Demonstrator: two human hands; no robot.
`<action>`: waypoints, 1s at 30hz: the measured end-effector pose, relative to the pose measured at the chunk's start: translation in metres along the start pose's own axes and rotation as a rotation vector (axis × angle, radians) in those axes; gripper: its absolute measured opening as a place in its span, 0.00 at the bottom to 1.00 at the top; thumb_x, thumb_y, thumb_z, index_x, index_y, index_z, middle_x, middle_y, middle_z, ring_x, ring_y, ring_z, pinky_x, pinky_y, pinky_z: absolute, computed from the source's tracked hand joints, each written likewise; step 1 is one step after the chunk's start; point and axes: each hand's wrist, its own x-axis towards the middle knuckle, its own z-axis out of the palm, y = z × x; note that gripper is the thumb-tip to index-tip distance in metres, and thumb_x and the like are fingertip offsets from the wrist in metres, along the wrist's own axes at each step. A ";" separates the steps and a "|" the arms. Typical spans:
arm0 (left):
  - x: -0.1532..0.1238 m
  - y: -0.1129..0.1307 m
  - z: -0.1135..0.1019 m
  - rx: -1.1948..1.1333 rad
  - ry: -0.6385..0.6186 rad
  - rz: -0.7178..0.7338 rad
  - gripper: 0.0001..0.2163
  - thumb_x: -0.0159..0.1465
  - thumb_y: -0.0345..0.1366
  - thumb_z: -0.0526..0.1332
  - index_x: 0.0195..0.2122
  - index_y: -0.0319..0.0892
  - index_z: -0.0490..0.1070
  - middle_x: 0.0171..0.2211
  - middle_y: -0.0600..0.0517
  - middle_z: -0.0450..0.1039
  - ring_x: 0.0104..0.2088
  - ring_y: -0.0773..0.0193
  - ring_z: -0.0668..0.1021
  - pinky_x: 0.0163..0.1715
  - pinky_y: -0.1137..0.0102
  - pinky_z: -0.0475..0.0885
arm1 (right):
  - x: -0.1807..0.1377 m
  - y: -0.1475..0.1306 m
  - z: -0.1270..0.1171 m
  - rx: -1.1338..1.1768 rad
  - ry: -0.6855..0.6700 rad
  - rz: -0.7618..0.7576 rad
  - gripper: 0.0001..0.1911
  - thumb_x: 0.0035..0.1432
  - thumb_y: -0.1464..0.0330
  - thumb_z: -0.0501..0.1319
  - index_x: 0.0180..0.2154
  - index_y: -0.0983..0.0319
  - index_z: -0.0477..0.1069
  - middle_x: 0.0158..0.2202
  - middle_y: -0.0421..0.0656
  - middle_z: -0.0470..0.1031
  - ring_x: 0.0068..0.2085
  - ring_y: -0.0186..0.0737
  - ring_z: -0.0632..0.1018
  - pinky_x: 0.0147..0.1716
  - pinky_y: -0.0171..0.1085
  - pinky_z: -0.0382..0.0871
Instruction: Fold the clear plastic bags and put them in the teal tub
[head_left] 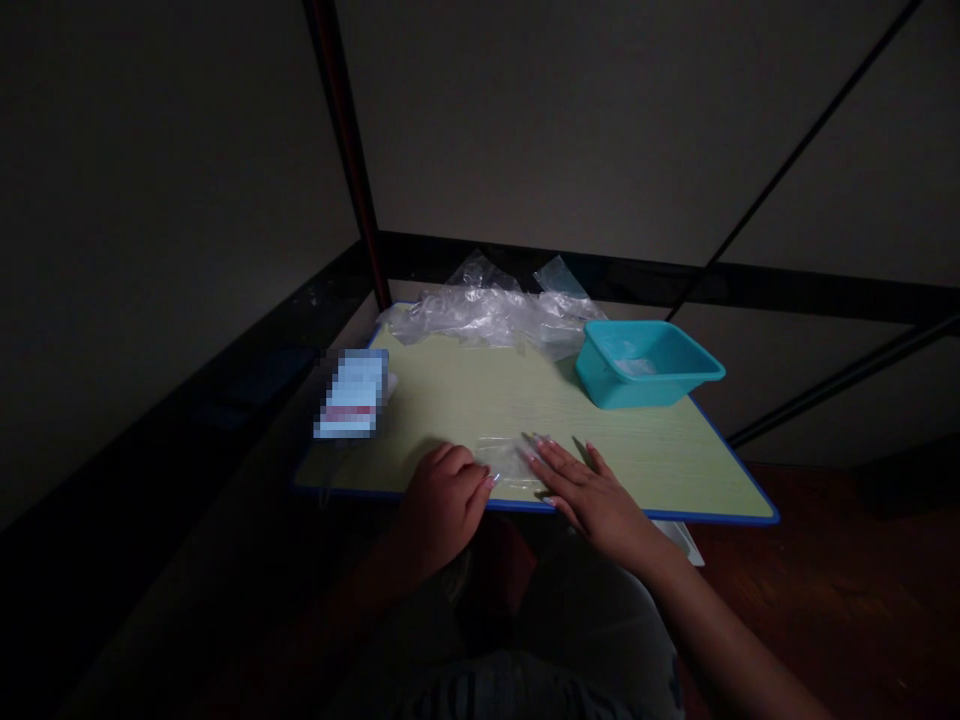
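Note:
A small clear plastic bag (504, 462) lies flat near the front edge of the pale green table (465, 400). My left hand (442, 500) rests at the bag's left end with the fingers curled down onto its edge. My right hand (581, 485) lies flat with the fingers stretched out, pressing on the bag's right end. Both hands touch the bag and neither lifts it.
A heap of crumpled clear plastic bags (491, 312) lies along the table's far edge. A teal plastic tub (646, 362) stands at the back right. A blurred light-coloured packet (352, 395) sits at the left edge. Dark walls surround the table.

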 end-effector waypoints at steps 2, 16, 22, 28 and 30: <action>0.000 0.004 0.000 0.059 0.012 -0.019 0.10 0.64 0.37 0.55 0.40 0.40 0.74 0.36 0.46 0.71 0.39 0.56 0.71 0.41 0.58 0.68 | 0.001 0.000 0.001 0.026 -0.008 -0.014 0.29 0.65 0.68 0.48 0.65 0.51 0.41 0.65 0.42 0.48 0.65 0.42 0.53 0.61 0.58 0.41; 0.005 -0.007 0.022 0.263 -0.007 -0.092 0.22 0.64 0.39 0.55 0.59 0.43 0.60 0.62 0.44 0.57 0.63 0.51 0.57 0.61 0.49 0.48 | 0.006 -0.014 -0.005 0.168 0.116 0.038 0.23 0.63 0.69 0.51 0.59 0.51 0.58 0.64 0.44 0.53 0.64 0.43 0.56 0.59 0.60 0.43; 0.008 -0.035 0.015 0.169 -0.006 -0.083 0.18 0.63 0.33 0.55 0.55 0.45 0.65 0.60 0.45 0.61 0.62 0.51 0.58 0.57 0.48 0.55 | 0.006 -0.042 -0.007 0.157 0.163 -0.080 0.17 0.62 0.66 0.53 0.53 0.53 0.68 0.61 0.43 0.61 0.63 0.46 0.57 0.59 0.61 0.38; 0.006 -0.055 0.021 -0.050 0.157 0.029 0.08 0.61 0.32 0.58 0.37 0.44 0.77 0.46 0.48 0.73 0.55 0.56 0.68 0.54 0.55 0.64 | 0.006 -0.050 0.009 0.162 0.253 0.040 0.16 0.63 0.66 0.52 0.51 0.56 0.69 0.58 0.46 0.66 0.61 0.46 0.61 0.59 0.59 0.42; 0.005 -0.058 0.021 -0.068 0.178 0.022 0.08 0.61 0.33 0.58 0.35 0.44 0.78 0.46 0.48 0.74 0.54 0.56 0.69 0.53 0.56 0.66 | 0.008 -0.051 0.012 0.156 0.268 0.054 0.16 0.63 0.66 0.52 0.50 0.56 0.70 0.58 0.45 0.66 0.61 0.45 0.61 0.59 0.59 0.41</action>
